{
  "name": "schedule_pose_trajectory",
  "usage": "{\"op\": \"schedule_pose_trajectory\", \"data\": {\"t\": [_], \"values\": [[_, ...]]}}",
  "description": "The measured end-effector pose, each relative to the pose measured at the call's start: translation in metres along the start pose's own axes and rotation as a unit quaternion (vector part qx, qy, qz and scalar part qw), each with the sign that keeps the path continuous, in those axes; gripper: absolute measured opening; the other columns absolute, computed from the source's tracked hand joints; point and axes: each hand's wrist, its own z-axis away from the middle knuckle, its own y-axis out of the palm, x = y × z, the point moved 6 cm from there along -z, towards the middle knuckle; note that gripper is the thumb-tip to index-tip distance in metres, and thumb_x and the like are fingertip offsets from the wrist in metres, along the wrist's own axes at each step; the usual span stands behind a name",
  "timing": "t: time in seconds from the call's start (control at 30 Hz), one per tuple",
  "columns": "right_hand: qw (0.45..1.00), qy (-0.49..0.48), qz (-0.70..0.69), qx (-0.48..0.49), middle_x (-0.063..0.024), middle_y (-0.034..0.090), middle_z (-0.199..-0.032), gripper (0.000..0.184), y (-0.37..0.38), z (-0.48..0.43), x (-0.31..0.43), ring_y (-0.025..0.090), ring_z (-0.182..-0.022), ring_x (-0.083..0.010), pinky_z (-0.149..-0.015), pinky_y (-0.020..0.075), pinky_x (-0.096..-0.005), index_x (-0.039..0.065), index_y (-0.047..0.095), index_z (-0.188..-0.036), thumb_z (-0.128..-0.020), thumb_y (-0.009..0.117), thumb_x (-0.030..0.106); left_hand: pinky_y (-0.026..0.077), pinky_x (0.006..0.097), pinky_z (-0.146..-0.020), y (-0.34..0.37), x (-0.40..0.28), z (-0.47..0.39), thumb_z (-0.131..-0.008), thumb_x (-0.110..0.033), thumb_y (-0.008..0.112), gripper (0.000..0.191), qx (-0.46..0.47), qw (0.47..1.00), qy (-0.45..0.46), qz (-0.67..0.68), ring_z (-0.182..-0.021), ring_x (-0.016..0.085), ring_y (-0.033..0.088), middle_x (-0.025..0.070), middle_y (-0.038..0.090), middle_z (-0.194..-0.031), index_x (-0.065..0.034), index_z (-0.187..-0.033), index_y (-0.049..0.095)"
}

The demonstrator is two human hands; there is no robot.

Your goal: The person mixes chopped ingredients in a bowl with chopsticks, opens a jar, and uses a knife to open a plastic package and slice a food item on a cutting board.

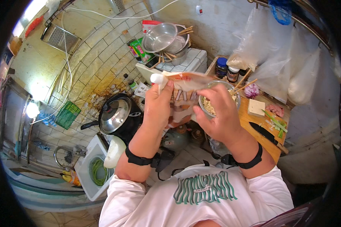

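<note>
My left hand (159,99) grips a printed plastic pouch (184,99) with a white screw cap near its top left corner. The pouch is held up in front of me, slightly blurred. At its right side is my right hand (216,109), fingers apart and curved, with nothing seen between them; whether a fingertip touches the pouch is unclear. Just behind the right hand stands a metal bowl (239,101) of pale crumbly food, with wooden chopsticks (245,85) resting in it. The fingers and pouch hide part of the bowl.
On the right, a wooden cutting board (244,124) bears a tofu block (256,107), cut scallions (277,123) and a dark knife (264,133). A lidded black pan (116,113) stands left, above a white sink (83,170). Stacked metal bowls (160,38) occupy the tiled ledge; bags hang right.
</note>
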Motion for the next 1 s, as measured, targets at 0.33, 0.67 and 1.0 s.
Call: {"op": "schedule_pose_trajectory", "data": {"t": [0.33, 0.67, 1.0], "values": [[0.995, 0.041, -0.025, 0.086, -0.0097, 0.058, -0.084, 0.028, 0.015, -0.031, -0.005, 0.061, -0.072, -0.0306, -0.062, 0.0492, -0.0394, 0.006, 0.066, -0.106, -0.084, 0.072, 0.022, 0.050, 0.0323, -0.063, 0.016, -0.002, 0.019, -0.089, -0.007, 0.059, 0.013, 0.089, 0.895, 0.036, -0.436, -0.067, 0.011, 0.057, 0.0144, 0.066, -0.073, 0.0023, -0.094, 0.067], [0.837, 0.357, -0.343, 0.232, -0.0036, 0.067, -0.074, 0.024, 0.042, -0.008, -0.052, 0.058, -0.066, -0.0070, -0.058, 0.0471, -0.0267, 0.000, 0.067, -0.090, -0.093, 0.068, 0.023, 0.050, 0.0338, -0.065, 0.022, 0.004, 0.029, -0.091, -0.017, 0.067, 0.019, 0.133, 0.875, -0.077, -0.459, -0.065, 0.017, 0.061, 0.0125, 0.066, -0.074, 0.0010, -0.096, 0.070], [0.816, 0.325, -0.434, 0.198, 0.0000, 0.062, -0.073, 0.021, 0.028, 0.001, -0.053, 0.052, -0.057, -0.0040, -0.051, 0.0429, -0.0220, -0.004, 0.068, -0.105, -0.098, 0.061, 0.015, 0.048, 0.0294, -0.060, 0.032, 0.002, 0.033, -0.092, -0.020, 0.068, 0.020, 0.156, 0.898, -0.079, -0.404, -0.064, 0.009, 0.056, 0.0045, 0.065, -0.071, -0.0003, -0.093, 0.071]]}}
